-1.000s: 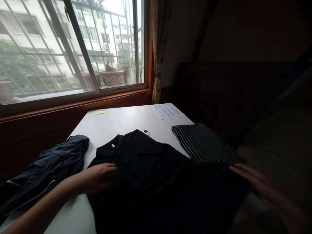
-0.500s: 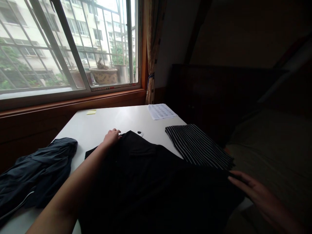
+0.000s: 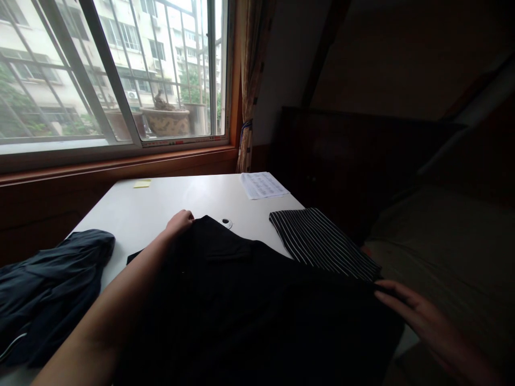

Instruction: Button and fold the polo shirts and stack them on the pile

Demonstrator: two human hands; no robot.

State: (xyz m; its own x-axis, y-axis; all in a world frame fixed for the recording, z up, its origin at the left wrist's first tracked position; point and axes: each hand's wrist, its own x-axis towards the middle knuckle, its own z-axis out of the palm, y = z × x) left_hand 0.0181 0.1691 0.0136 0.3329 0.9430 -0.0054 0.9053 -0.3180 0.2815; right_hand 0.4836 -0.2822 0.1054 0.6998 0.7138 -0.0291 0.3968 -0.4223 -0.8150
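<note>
A black collared shirt [image 3: 249, 300] lies spread on the white table [image 3: 140, 214]. My left hand [image 3: 179, 221] reaches across it to the far edge by the collar, fingers curled on the fabric there. My right hand [image 3: 406, 311] lies flat with fingers stretched out on the shirt's right edge, just below a folded black-and-white striped garment [image 3: 322, 244].
A dark blue jacket [image 3: 44, 289] is bunched at the table's left. A printed sheet [image 3: 263, 185] lies at the far right corner, a yellow note [image 3: 142, 183] at the far edge, a small round object [image 3: 226, 222] beside the shirt. A window is behind; a dark sofa stands to the right.
My left hand moved from the middle of the shirt up to its far edge at the collar. The right hand stayed on the right edge. The view shifted slightly left.
</note>
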